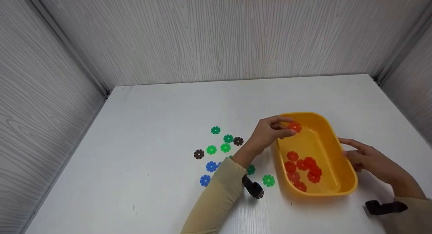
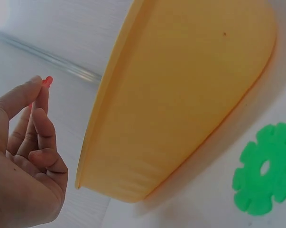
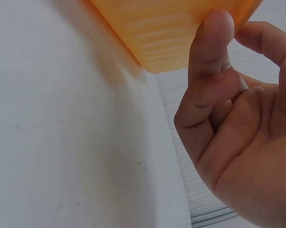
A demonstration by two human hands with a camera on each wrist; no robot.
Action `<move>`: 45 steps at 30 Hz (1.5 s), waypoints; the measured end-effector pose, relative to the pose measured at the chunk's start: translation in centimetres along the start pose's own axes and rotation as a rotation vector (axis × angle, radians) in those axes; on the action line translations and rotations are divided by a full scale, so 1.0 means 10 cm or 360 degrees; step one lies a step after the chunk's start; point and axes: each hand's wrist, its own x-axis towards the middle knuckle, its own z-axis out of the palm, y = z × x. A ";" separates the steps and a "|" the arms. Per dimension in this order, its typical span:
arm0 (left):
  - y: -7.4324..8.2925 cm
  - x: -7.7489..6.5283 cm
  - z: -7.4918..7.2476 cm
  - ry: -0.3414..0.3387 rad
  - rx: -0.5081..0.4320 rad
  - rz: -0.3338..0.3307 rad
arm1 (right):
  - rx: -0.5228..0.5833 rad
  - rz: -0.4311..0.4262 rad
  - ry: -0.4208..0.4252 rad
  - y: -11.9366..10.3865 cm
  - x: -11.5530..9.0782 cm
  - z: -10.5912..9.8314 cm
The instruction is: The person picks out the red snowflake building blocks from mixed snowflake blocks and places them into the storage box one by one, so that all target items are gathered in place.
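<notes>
My left hand (image 1: 266,134) pinches a red notched plastic disc (image 1: 295,127) between thumb and fingertips, over the far left part of a yellow tray (image 1: 322,139). In the left wrist view the disc's edge (image 2: 49,81) peeks out past the fingertips. Several red discs (image 1: 309,162) lie in the near half of the tray, some overlapping. At the tray's right side, my right hand (image 1: 374,161) grips the rim. Its fingers (image 3: 211,45) are bent against the outer wall in the right wrist view.
Left of the tray, green discs (image 1: 268,180), blue discs (image 1: 211,166) and dark brown discs (image 1: 199,154) lie scattered on the white table (image 1: 135,132). The left sleeve (image 1: 216,197) covers part of them. Pale wood-grain panels (image 1: 216,38) stand behind and at both sides.
</notes>
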 end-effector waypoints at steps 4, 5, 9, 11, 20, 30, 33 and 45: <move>0.00 0.00 0.10 0.0050 -0.0001 -0.0038 | -0.0015 0.0050 0.0017 0.00 0.02 -0.01; 0.00 0.00 0.13 0.0061 0.0005 -0.0046 | -0.0021 0.0058 0.0018 0.00 0.02 -0.01; 0.02 -0.02 0.22 0.0035 0.0025 -0.0058 | -0.0031 0.0082 0.0004 0.00 0.03 -0.02; 0.03 -0.04 0.26 -0.0013 0.0062 -0.0050 | -0.0033 0.0097 0.0002 0.00 0.03 -0.02; 0.09 -0.11 0.43 -0.0086 0.0285 -0.0110 | -0.0061 0.0143 -0.0019 -0.01 0.04 -0.01; 0.07 -0.15 0.51 -0.0200 0.0381 -0.0103 | -0.0035 0.0063 -0.0027 0.02 0.04 -0.03; 0.06 -0.15 0.51 -0.0241 0.0364 -0.0098 | -0.0041 0.0064 -0.0026 0.02 0.04 -0.03; 0.06 -0.16 0.45 -0.0238 0.0277 -0.0053 | -0.0077 0.0124 -0.0011 -0.01 0.04 -0.02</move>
